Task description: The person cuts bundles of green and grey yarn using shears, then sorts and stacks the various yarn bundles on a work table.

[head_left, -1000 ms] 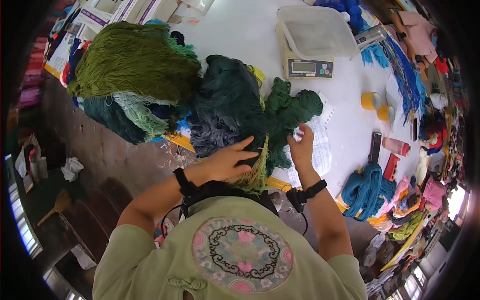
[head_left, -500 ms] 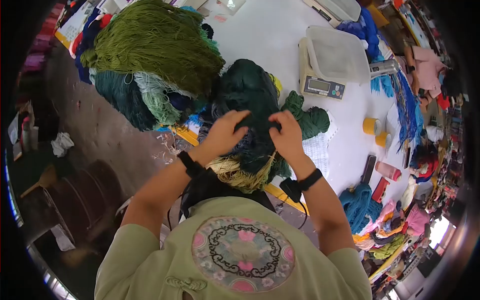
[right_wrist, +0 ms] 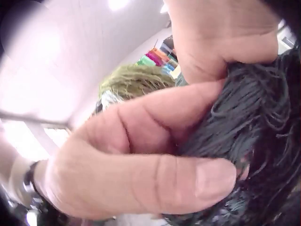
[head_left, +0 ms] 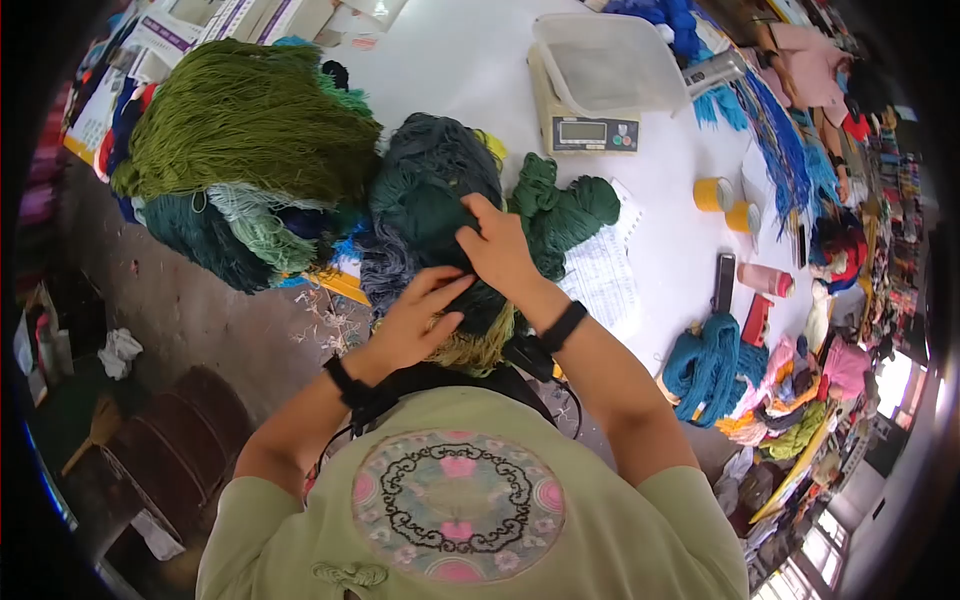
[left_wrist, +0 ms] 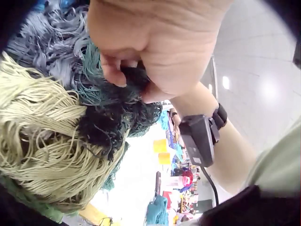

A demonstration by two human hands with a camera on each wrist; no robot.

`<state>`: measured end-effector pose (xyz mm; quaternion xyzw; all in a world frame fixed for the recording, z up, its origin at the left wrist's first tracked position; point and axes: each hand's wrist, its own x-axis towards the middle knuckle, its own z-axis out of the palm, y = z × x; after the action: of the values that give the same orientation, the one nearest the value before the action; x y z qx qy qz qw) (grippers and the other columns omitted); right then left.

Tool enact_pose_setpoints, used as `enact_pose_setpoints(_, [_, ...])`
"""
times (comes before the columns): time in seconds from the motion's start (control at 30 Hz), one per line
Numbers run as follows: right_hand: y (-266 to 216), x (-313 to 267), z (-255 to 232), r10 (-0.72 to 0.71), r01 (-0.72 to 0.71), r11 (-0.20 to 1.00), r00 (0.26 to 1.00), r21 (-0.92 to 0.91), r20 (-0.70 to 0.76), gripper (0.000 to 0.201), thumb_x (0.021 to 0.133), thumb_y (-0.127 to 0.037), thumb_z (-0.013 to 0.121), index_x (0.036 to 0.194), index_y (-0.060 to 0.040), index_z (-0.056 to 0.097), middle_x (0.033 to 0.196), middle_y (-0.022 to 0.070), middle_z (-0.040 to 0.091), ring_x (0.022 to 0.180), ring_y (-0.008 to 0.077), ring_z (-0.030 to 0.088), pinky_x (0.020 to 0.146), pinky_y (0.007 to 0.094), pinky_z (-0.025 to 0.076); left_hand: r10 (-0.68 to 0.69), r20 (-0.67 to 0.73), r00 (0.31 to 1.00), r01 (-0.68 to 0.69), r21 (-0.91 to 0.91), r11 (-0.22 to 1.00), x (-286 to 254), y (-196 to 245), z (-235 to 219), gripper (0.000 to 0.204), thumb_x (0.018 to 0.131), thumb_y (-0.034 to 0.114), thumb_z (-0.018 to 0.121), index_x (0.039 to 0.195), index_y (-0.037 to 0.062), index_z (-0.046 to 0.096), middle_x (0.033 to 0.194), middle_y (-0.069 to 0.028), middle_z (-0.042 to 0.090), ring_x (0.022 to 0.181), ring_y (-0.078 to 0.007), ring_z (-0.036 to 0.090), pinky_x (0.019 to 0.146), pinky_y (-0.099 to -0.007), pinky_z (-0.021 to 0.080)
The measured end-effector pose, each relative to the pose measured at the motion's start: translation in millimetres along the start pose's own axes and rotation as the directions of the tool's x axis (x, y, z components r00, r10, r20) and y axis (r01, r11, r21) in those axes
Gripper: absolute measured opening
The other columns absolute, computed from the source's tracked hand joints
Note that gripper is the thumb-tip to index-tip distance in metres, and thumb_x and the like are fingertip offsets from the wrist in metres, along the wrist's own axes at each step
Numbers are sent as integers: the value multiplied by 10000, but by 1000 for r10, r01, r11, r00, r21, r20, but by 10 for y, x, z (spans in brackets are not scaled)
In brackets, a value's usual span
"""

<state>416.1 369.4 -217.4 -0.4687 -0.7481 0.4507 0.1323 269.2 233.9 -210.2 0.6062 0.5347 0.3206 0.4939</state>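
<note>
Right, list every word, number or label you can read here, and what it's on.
No text can be read.
Scale: display blurred, digits unreadable.
Boxes at the table's far corner: purple-banded print too small.
Printed sheet beside the dark green yarn: rows too fine to read.

Matt, stringy dark green yarn [head_left: 440, 200] lies on a smooth white table [head_left: 470, 70].

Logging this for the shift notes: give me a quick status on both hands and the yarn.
Left hand and right hand both grip the dark green yarn bundle. Bundle on the white table. Olive yarn heap alongside, not blocking.
</note>
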Motion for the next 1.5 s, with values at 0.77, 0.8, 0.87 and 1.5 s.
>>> enact_pose_setpoints(0.77, [-2399, 388, 858, -744, 740, 667, 654, 84, 139, 483, 798, -5, 646, 1261, -21, 509, 1246, 190, 503, 1146, 385, 507, 1005, 432, 397, -421, -631, 652, -628, -760, 168, -761, 313, -1357, 493, 1045, 445, 398, 1335, 59, 498, 1295, -88, 584, 1197, -221, 566, 1034, -390, 445])
enact_pose_setpoints(0.8, [-2367, 441, 966, -712, 706, 700, 683, 103, 162, 478, 792, 4, 646, 1251, -24, 515, 1230, 189, 516, 1145, 383, 510, 1003, 432, 401, -442, -607, 660, -629, -769, 117, -780, 70, -1506, 490, 1050, 438, 380, 1300, 41, 522, 1264, -95, 600, 1178, -231, 579, 1031, -400, 453])
enact_pose_setpoints(0.87, [-2180, 531, 1128, -607, 600, 793, 764, 105, 218, 458, 783, 18, 650, 1223, -39, 537, 1190, 179, 546, 1135, 368, 525, 979, 417, 427, -463, -547, 697, -617, -787, 2, -851, -250, -1722, 505, 1054, 438, 362, 1246, 13, 557, 1214, -102, 625, 1145, -244, 602, 1021, -413, 468])
enact_pose_setpoints(1.5, [-3575, 1835, 1579, -750, 674, 274, 596, -686, 287, 749, 750, -278, 790, 1368, -17, 456, 1344, 185, 487, 1227, 360, 474, 1057, 518, 320, -379, -358, 853, -416, -906, -81, -1541, -355, -1880, 506, 1044, 402, 405, 1394, 38, 432, 1391, -126, 526, 1262, -276, 533, 1068, -484, 433])
